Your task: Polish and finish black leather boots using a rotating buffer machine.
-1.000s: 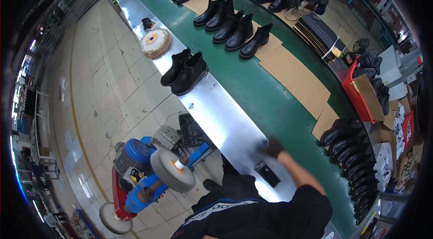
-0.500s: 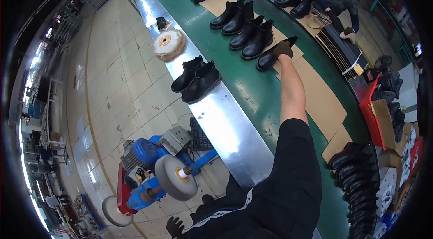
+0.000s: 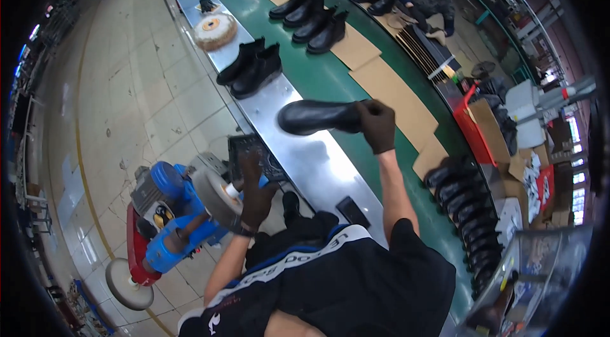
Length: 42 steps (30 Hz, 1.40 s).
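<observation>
In its dark brown glove, my right hand (image 3: 379, 127) grips a black ankle boot (image 3: 318, 117) by the shaft. The boot is held on its side above the shiny metal ledge (image 3: 318, 165), toe pointing left. My left hand (image 3: 257, 200), gloved the same way, is raised beside the grey polishing wheel (image 3: 216, 197) of a blue machine (image 3: 166, 248). Its fingers look spread and hold nothing, though slightly blurred. Farther along the ledge stands a pair of black boots (image 3: 257, 73), and beyond them lies a fluffy white buffing wheel (image 3: 215, 30).
More black boots (image 3: 327, 35) stand on cardboard (image 3: 394, 98) over the green conveyor belt (image 3: 298, 79). A dark flat object (image 3: 353, 212) lies on the ledge near my body. Several boots (image 3: 464, 210) line the near right. A co-worker (image 3: 426, 0) sits across the belt beside a red crate (image 3: 473, 127).
My right hand has lifted the boot off the cardboard and brought it left over the ledge. My left hand has risen from low by my body to beside the polishing wheel. The view has shifted.
</observation>
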Available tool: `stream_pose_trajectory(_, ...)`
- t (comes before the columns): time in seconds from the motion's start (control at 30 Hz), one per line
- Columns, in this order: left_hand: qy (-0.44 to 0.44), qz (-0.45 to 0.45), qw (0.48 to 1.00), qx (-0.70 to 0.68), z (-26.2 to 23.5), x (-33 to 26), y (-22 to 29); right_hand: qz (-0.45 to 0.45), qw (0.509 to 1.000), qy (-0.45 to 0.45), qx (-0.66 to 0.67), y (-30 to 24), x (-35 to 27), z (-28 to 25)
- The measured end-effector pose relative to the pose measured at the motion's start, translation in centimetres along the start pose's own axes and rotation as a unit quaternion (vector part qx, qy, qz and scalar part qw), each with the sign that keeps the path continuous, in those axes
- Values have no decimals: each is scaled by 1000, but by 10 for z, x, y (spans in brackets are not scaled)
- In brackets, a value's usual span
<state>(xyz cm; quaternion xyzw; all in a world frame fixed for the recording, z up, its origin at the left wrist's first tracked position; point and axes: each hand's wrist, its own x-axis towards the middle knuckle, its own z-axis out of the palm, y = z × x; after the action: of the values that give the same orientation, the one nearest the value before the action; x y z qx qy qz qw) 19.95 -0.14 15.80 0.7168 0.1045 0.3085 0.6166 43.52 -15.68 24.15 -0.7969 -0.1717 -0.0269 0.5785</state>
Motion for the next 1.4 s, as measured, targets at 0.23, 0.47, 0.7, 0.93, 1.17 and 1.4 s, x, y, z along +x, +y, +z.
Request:
stream_pose_trajectory(0.23, 106, -70, 962, -240, -5, -32, 32, 185, 973, -113, 80, -80, -159, -11)
stream_pose_trajectory(0.47, 200, -267, 670, -664, 5, -78, 59, -190, 919, -77, -338, -99, -233, -44)
stream_pose_trajectory(0.7, 184, -262, 630, -707, -2, -151, -64, 366, 849, -321, 204, -10, -308, -24)
stream_pose_trajectory(0.93, 167, -393, 584, -690, -35, -165, -120, 31, 859, -511, 19, 105, -337, 32)
stream_pose_trajectory(1.17, 183, -564, 609, -526, -61, -132, -149, 644, 562, -301, 422, 59, -315, 97)
stream_pose_trajectory(1.4, 178, -537, 601, -565, -61, -120, -137, 635, 575, -320, 405, 92, -321, 92)
